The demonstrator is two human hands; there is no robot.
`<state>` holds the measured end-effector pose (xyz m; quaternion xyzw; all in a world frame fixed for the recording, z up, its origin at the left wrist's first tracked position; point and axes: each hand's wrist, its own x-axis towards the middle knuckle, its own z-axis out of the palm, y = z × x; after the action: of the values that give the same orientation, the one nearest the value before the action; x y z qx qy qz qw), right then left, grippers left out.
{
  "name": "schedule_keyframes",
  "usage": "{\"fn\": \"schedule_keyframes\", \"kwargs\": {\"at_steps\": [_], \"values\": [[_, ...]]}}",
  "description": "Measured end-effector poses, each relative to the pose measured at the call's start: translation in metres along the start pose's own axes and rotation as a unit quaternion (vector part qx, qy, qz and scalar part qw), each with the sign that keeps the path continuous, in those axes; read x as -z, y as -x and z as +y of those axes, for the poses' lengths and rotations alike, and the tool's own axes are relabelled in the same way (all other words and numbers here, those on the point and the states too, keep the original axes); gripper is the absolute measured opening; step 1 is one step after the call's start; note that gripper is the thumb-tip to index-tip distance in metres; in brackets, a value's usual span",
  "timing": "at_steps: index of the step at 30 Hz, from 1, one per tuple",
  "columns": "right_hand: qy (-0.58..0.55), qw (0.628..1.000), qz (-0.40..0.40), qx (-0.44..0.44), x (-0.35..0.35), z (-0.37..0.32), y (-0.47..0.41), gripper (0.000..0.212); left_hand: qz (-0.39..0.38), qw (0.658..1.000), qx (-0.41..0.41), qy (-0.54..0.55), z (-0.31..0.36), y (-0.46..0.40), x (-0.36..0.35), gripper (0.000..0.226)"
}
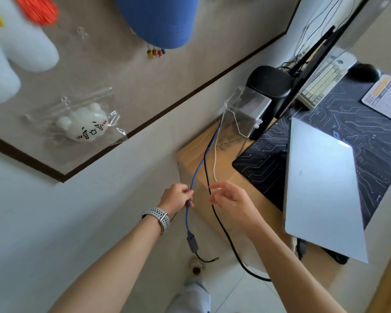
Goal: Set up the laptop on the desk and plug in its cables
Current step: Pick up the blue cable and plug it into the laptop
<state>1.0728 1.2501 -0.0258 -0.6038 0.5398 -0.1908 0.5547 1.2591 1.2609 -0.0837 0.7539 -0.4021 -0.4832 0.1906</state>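
A closed silver laptop point(321, 186) lies on the dark circuit-pattern desk mat point(264, 163), overhanging the desk's near edge. A blue cable point(195, 170) hangs down beside the desk's left end; my left hand point(177, 197) pinches it, and a small grey adapter point(192, 243) dangles at its lower end. A black cable point(215, 213) hangs next to it and passes by the fingers of my right hand point(229, 197), which are spread loosely; whether they touch it I cannot tell. A thin white cable point(215, 161) runs down between them.
A clear plastic box point(242, 114) and a black speaker point(271, 82) stand at the desk's left back corner. Behind the mat are a monitor point(314, 62), a keyboard point(321, 84) and a mouse point(366, 72). A pinboard point(145, 91) with plush toys hangs on the wall.
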Motion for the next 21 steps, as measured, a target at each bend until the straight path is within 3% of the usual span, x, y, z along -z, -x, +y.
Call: {"fn": "schedule_keyframes", "kwargs": {"at_steps": [5, 11, 16, 21], "values": [[0.051, 0.997, -0.053, -0.019, -0.006, 0.006, 0.004, 0.024, 0.007, 0.995, 0.022, 0.101, 0.018, 0.022, 0.007, 0.030], [0.063, 0.988, -0.129, -0.049, -0.020, 0.014, 0.018, 0.048, -0.003, 0.976, 0.041, 0.212, 0.036, 0.039, 0.011, 0.030], [0.117, 0.969, -0.209, -0.061, -0.023, 0.016, 0.040, 0.061, -0.011, 0.900, 0.096, 0.425, 0.051, 0.041, 0.016, 0.031], [0.196, 0.949, -0.243, -0.052, -0.028, 0.020, 0.061, 0.052, -0.053, 0.837, 0.124, 0.530, 0.065, 0.047, 0.012, 0.027]]}}
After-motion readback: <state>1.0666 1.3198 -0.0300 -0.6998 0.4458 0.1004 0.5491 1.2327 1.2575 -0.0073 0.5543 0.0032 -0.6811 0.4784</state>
